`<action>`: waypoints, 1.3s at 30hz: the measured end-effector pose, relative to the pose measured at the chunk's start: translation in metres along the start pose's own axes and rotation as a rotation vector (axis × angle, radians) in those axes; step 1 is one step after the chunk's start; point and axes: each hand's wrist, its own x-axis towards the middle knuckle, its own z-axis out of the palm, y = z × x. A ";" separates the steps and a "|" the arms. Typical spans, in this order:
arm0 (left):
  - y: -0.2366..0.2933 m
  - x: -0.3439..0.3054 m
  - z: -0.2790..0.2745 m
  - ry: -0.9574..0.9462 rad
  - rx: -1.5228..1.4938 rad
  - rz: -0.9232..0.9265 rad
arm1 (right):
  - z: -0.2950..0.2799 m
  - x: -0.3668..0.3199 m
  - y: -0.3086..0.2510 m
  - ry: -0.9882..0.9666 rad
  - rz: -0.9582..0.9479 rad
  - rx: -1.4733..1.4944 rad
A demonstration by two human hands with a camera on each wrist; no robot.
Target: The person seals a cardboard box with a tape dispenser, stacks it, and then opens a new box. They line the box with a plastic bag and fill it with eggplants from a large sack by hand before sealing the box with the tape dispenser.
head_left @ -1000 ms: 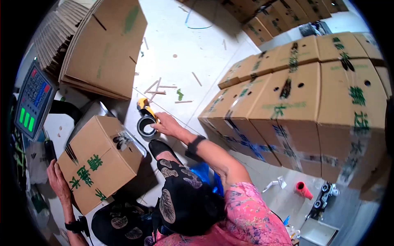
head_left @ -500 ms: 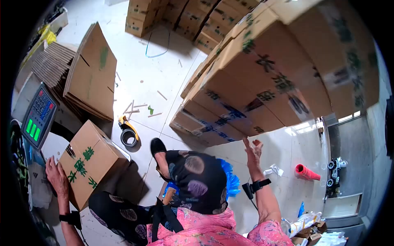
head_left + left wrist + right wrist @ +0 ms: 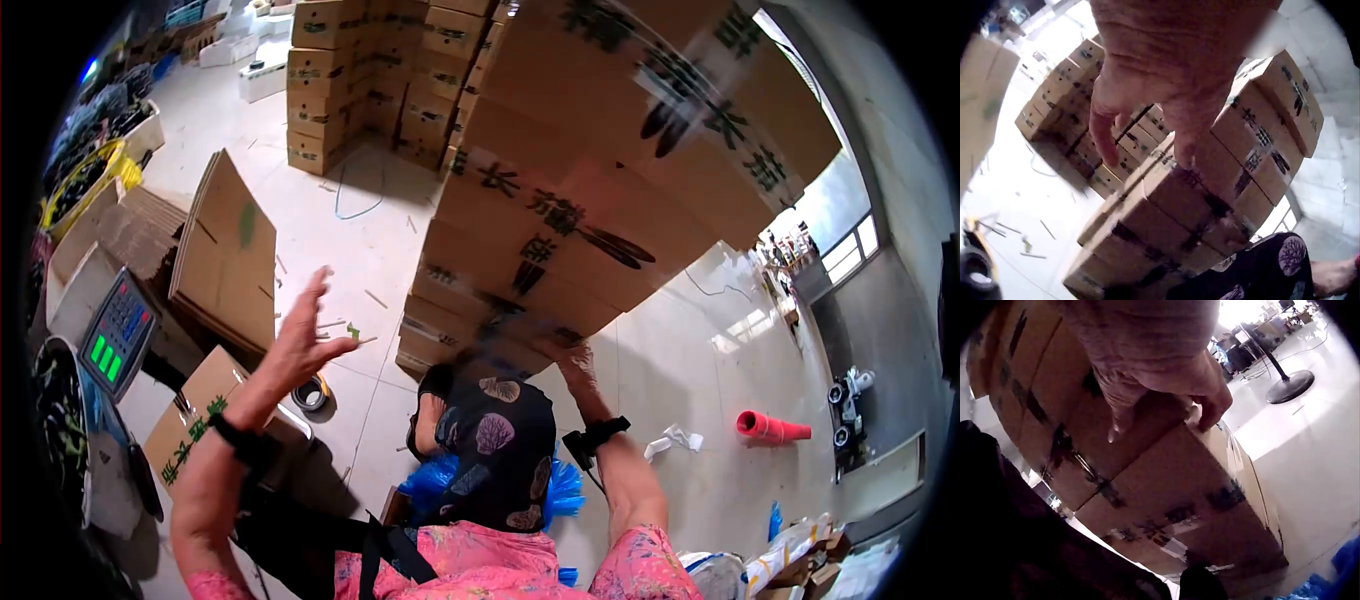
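Observation:
My left hand (image 3: 300, 335) is raised in the air with fingers spread, holding nothing. In the head view it lies between the flattened cardboard sheets and a tall stack of taped cardboard boxes (image 3: 560, 200) with green print. At the stack's lower near corner is my right hand (image 3: 575, 370). The right wrist view shows its thumb (image 3: 1116, 425) toward one face and its fingers (image 3: 1213, 412) at the corner edge of a box (image 3: 1166, 481). A separate closed box (image 3: 185, 425) sits at the left, partly hidden by my left forearm.
A scale display (image 3: 118, 330) with green digits stands at the left, near folded cardboard sheets (image 3: 225, 250). A tape dispenser (image 3: 312, 395) and cardboard strips lie on the floor. More stacked boxes (image 3: 320, 90) stand behind. At the right are a red roll (image 3: 770, 428) and crumpled white scrap (image 3: 675, 440).
My left hand has left the separate box and moved up and right into the air. My right hand has shifted slightly left along the stack's lower edge. The head view has turned, showing more of the stack.

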 end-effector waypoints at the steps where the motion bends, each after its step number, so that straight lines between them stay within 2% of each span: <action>1: 0.004 0.017 0.021 -0.002 -0.054 -0.015 | 0.002 -0.001 -0.001 0.018 -0.077 -0.031; 5: 0.020 0.076 0.083 0.051 -0.168 -0.003 | -0.005 0.006 0.007 0.028 -0.112 -0.176; 8: 0.021 0.104 0.119 0.111 -0.213 -0.037 | -0.013 0.009 0.010 -0.132 -0.095 -0.077; 10: 0.015 0.119 0.135 0.152 -0.206 0.002 | -0.007 0.007 -0.001 -0.092 -0.083 -0.103; 13: 0.013 0.122 0.142 0.219 -0.180 -0.028 | -0.011 0.010 0.001 -0.071 -0.041 -0.204; 16: 0.008 0.124 0.147 0.282 -0.162 0.009 | -0.008 0.008 0.008 -0.034 -0.137 -0.012; 17: -0.003 0.127 0.154 0.342 -0.150 0.079 | -0.022 0.025 0.035 0.074 -0.051 -0.207; 18: -0.013 0.130 0.163 0.373 -0.110 0.104 | -0.029 0.028 0.035 0.030 -0.030 -0.315; 19: -0.005 0.127 0.158 0.346 -0.129 0.014 | -0.034 0.032 0.034 -0.018 -0.016 -0.427; 20: 0.005 0.124 0.155 0.317 -0.153 -0.072 | -0.036 0.034 0.035 -0.029 -0.009 -0.489; 22: -0.001 0.126 0.163 0.450 -0.130 0.061 | -0.038 0.034 0.035 -0.020 0.001 -0.560; 23: -0.003 0.128 0.167 0.416 -0.130 0.028 | -0.038 0.039 0.033 0.006 0.006 -0.570; 26: 0.009 0.129 0.159 0.345 -0.232 -0.085 | -0.005 0.023 -0.007 -0.010 -0.044 -0.370; 27: 0.005 0.132 0.160 0.397 -0.215 -0.047 | 0.001 0.017 -0.014 -0.020 0.021 -0.199; 29: 0.000 0.137 0.171 0.479 -0.193 0.036 | -0.001 0.029 -0.006 -0.012 -0.001 -0.228; 33: 0.001 0.150 0.166 0.396 -0.265 -0.044 | -0.009 0.046 0.003 -0.045 -0.011 -0.177; 36: -0.010 0.164 0.173 0.472 -0.161 -0.008 | -0.009 0.064 0.006 -0.012 0.019 -0.313; 37: -0.014 0.171 0.177 0.501 -0.157 -0.005 | -0.008 0.066 0.005 -0.018 -0.051 -0.298; 39: -0.019 0.184 0.179 0.434 -0.207 -0.068 | -0.004 0.069 0.006 -0.021 -0.194 -0.280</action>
